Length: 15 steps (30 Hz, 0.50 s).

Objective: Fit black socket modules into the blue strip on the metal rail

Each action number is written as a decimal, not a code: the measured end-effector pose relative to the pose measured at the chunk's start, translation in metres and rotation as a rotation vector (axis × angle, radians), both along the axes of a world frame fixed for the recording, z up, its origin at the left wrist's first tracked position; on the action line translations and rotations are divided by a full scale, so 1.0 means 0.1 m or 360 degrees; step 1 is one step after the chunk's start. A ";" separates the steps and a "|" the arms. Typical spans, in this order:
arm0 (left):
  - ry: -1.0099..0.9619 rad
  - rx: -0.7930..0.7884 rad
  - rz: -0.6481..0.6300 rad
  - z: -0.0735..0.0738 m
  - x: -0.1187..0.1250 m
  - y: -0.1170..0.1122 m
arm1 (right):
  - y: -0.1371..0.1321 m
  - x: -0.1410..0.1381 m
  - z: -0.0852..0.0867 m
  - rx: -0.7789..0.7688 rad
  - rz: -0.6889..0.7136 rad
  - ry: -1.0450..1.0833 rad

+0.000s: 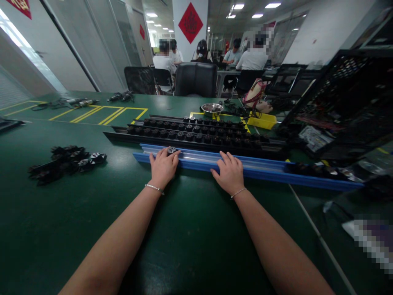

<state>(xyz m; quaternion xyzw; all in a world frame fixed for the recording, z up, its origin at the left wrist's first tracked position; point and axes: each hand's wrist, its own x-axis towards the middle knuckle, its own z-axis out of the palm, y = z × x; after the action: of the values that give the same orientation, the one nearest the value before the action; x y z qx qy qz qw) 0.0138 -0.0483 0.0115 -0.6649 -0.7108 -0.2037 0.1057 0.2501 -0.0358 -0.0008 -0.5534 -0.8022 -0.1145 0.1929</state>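
Observation:
A long blue channel rail point(202, 159) lies across the green table in front of me. My left hand point(163, 166) is over its left part, thumb and index finger closed about a small round black part with a silvery top point(172, 150) in the channel. Further right, my right hand point(230, 171) grips the same rail, thumb on the near side and fingers over the top. Several similar black parts point(319, 170) sit in the rail's right end. The undersides of my fingers are hidden.
Behind the blue rail lie black rails point(132, 138) with rows of round black parts. A loose pile of black parts point(66, 162) is at left. Further back are a metal bowl point(211, 108) and a yellow bin point(262, 121). A black open-framed rack point(331, 98) stands right; people sit beyond.

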 end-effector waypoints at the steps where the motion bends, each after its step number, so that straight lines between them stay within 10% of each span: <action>1: -0.0005 -0.0008 0.0005 0.00 0.00 0.00 | 0.00 0.00 0.00 0.0006 0.0001 0.0000; 15: -0.0030 -0.0088 0.0064 0.03 -0.05 0.01 | 0.00 0.00 -0.02 0.0018 -0.0001 0.0023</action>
<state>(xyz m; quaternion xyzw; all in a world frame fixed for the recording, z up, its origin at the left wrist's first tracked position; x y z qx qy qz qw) 0.0092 -0.0475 0.0141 -0.6513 -0.7303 -0.1880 0.0845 0.2502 -0.0356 -0.0025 -0.5533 -0.8000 -0.1149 0.2018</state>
